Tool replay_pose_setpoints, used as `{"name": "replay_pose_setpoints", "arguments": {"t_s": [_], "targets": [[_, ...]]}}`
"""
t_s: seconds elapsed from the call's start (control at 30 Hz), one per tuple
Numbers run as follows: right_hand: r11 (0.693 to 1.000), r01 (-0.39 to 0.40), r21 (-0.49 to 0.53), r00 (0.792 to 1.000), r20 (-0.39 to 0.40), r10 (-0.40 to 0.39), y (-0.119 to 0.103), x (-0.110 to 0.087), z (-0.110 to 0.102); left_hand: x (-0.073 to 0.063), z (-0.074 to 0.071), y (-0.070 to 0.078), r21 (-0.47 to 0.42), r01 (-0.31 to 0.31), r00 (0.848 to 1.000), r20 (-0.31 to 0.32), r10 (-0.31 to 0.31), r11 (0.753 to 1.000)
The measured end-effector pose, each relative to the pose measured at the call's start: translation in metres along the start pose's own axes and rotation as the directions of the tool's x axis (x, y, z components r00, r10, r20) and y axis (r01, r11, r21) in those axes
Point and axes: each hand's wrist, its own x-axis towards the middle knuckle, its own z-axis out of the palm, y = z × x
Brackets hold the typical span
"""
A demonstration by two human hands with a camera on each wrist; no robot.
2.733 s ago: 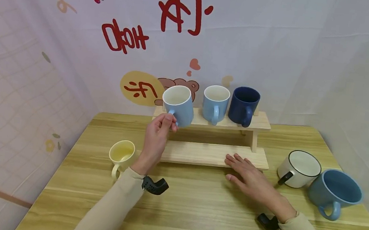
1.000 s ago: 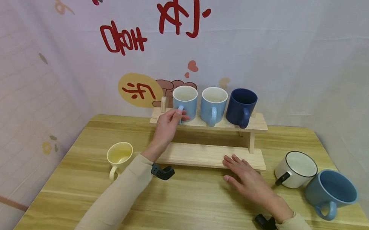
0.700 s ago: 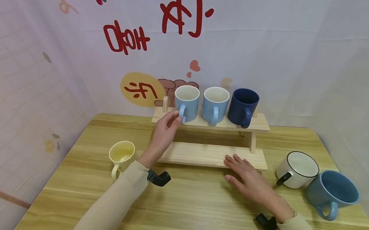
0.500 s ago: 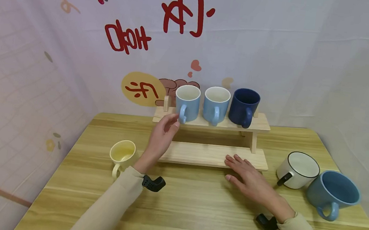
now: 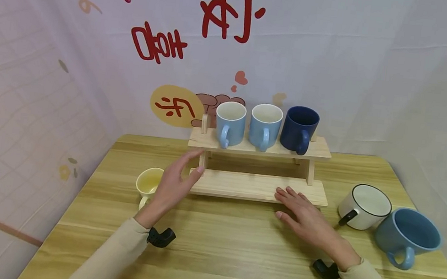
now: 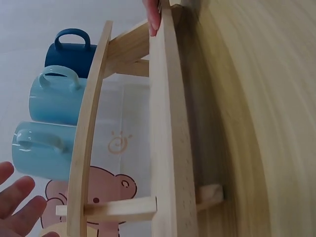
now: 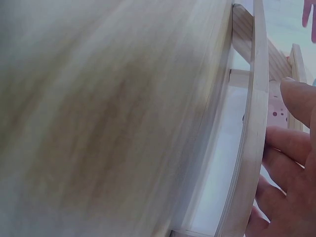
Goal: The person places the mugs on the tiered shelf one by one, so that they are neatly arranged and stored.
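Three mugs stand in a row on the upper board of a wooden rack (image 5: pixel 226 185): a light blue mug (image 5: pixel 231 121) at left, a second light blue mug (image 5: pixel 258 129) in the middle and a navy mug (image 5: pixel 293 136) at right. All their handles face the front. My left hand (image 5: pixel 172 186) is off the rack's left end, fingers apart and holding nothing. In the left wrist view its fingers (image 6: pixel 19 192) show below the nearest mug. My right hand (image 5: pixel 303 215) rests its fingertips on the right part of the lower board, fingers straight.
A yellow cup (image 5: pixel 148 180) stands on the wooden table (image 5: pixel 235 256), partly behind my left hand. Right of the rack are a white mug (image 5: pixel 368 203) with a black rim and a large blue mug (image 5: pixel 409 232). A printed cloth (image 5: pixel 339 70) hangs behind.
My left hand set the left light blue mug on the upper board, let go of its handle and drew back left and toward me. My right hand has stayed in place.
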Motion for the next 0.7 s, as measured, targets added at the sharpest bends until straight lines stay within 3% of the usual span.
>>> {"name": "replay_pose_setpoints", "arguments": {"t_s": [0.33,0.6,0.7], "targets": [[1.000,0.002,-0.009,1.000,-0.010,-0.003,-0.001,-0.001,-0.001,-0.031,-0.029,-0.014,0.030,-0.014,1.000,0.003,0.014,0.999],[1.000,0.004,-0.004,1.000,0.002,-0.004,-0.002,0.000,-0.001,-0.051,-0.055,-0.031,0.027,-0.043,0.998,-0.053,0.044,0.999],[1.000,0.006,-0.006,1.000,-0.002,-0.006,-0.002,0.000,-0.001,-0.058,-0.065,-0.037,0.043,-0.024,0.996,-0.079,0.028,0.999]]}}
